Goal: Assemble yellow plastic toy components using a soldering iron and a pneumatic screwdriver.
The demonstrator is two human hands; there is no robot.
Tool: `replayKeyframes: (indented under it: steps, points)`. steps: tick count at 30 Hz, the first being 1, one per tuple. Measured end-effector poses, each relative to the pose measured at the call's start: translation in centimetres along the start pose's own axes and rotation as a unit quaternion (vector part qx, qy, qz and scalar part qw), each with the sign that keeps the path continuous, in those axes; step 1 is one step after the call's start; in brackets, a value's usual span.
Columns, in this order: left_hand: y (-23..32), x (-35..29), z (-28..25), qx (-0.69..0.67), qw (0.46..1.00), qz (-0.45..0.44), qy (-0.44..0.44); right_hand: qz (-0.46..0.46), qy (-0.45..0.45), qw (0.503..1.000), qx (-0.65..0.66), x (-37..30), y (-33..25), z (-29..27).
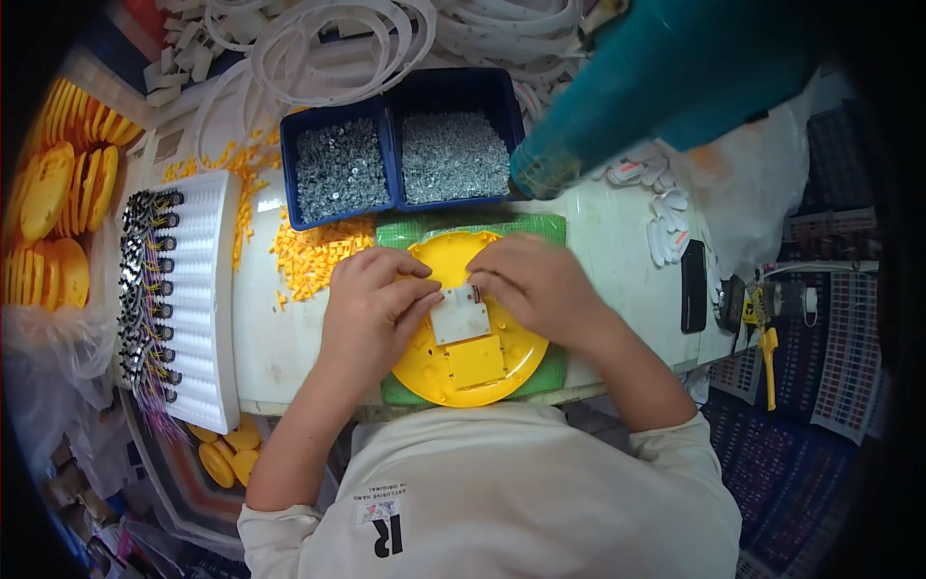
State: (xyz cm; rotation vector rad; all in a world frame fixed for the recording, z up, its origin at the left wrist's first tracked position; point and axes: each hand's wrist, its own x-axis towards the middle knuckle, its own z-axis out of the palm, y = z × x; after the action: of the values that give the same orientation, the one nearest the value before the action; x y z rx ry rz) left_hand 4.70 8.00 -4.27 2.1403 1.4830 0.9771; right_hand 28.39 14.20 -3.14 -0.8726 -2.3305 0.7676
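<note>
A round yellow plastic casing [526,359] lies in front of me on a green mat [550,227]. A white rectangular block [462,317] sits in its middle, with a small dark slot or part at the block's upper right. Below that block is a yellow rectangular cover [476,364]. My left hand [374,301] is closed at the block's upper left, thumb and fingers drawn together. At the upper right of the block, my right hand [529,286] has its fingers curled and pinched over the casing's edge. Whatever lies between the fingertips of either hand is hidden.
Blue bins [391,198] of small metal parts stand behind the casing, beside loose yellow pieces [318,253]. A white tray [220,289] with wired parts is at left. A teal machine arm [656,87] reaches in above. A black phone [694,287] lies at right.
</note>
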Motion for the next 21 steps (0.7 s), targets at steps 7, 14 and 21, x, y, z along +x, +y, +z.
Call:
replayKeyframes:
  steps: [7, 14, 21]
  points:
    - [-0.3, 1.4, -2.1, 0.014, 0.996, 0.064, -0.060, 0.021, 0.035, 0.975, -0.219, 4.1, 6.4, -2.8]
    - [-3.7, 9.5, -0.7, 0.166, 0.982, 0.088, 0.017, -0.074, 0.005, 0.966, -0.248, 11.0, 5.4, -0.3]
    - [-5.2, 11.5, 0.0, 0.217, 0.971, 0.099, 0.017, -0.070, 0.051, 0.975, -0.204, 9.5, 5.1, -2.0]
